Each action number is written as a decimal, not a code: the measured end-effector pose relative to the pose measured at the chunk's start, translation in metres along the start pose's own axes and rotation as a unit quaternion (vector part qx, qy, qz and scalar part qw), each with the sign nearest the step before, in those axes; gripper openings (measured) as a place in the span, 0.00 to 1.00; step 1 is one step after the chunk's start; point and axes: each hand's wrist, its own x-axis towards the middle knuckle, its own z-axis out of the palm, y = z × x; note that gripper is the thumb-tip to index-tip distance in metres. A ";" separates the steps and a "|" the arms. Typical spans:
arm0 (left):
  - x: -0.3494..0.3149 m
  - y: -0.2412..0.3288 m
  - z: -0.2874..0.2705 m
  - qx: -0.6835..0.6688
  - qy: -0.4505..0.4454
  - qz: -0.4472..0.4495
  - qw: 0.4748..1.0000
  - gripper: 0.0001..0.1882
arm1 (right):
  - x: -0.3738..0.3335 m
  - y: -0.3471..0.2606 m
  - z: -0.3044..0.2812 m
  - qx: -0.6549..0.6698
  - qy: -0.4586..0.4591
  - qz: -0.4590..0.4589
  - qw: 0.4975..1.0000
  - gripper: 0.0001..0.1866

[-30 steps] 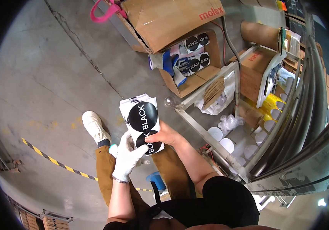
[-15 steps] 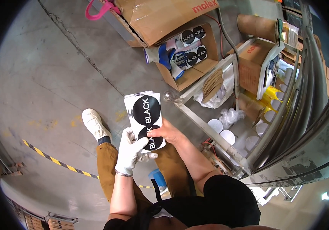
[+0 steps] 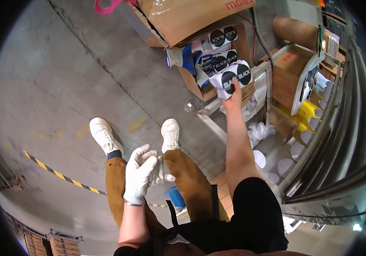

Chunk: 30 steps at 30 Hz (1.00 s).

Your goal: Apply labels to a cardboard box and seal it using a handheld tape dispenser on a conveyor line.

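Note:
My bare right hand (image 3: pixel 233 94) grips a stack of white label sheets (image 3: pixel 237 79) with large black round labels, thumb on top. It holds the stack out over the near right edge of an open cardboard box (image 3: pixel 190 84). Inside that box lie more label sheets (image 3: pixel 224 38) of the same look and blue-and-white work gloves (image 3: pixel 191 62). In front of my legs hangs my left hand (image 3: pixel 142 173) in a white glove, fingers apart and curled a little, holding nothing.
A big cardboard carton (image 3: pixel 195 19) stands beyond the open box. To the right, a metal frame cart (image 3: pixel 215 109) carries another carton (image 3: pixel 289 79), a cardboard tube (image 3: pixel 296 32) and white round rolls (image 3: pixel 286 166). Yellow-black tape (image 3: pixel 63 175) marks the floor at left.
My right hand has carried the label sheets from in front of me up and right toward the open box. The left hand has let go of them and stayed near my lap.

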 end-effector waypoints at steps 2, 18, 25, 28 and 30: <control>-0.013 0.012 0.004 -0.024 0.011 -0.016 1.000 0.23 | 0.024 -0.009 -0.001 -0.045 0.022 -0.013 0.999 0.15; -0.037 0.024 0.009 -0.166 -0.011 0.037 0.985 0.21 | 0.131 0.010 -0.014 -0.026 0.006 0.003 1.000 0.19; -0.031 0.019 0.012 -0.143 -0.041 0.011 0.989 0.22 | 0.140 0.006 -0.020 -0.004 0.022 -0.033 0.999 0.20; -0.032 0.019 0.022 -0.169 -0.028 0.024 0.985 0.21 | 0.145 0.003 -0.024 -0.014 0.035 -0.032 0.999 0.21; -0.030 0.017 0.019 -0.154 -0.031 0.022 0.987 0.21 | 0.146 -0.004 -0.021 -0.139 0.108 0.009 0.984 0.24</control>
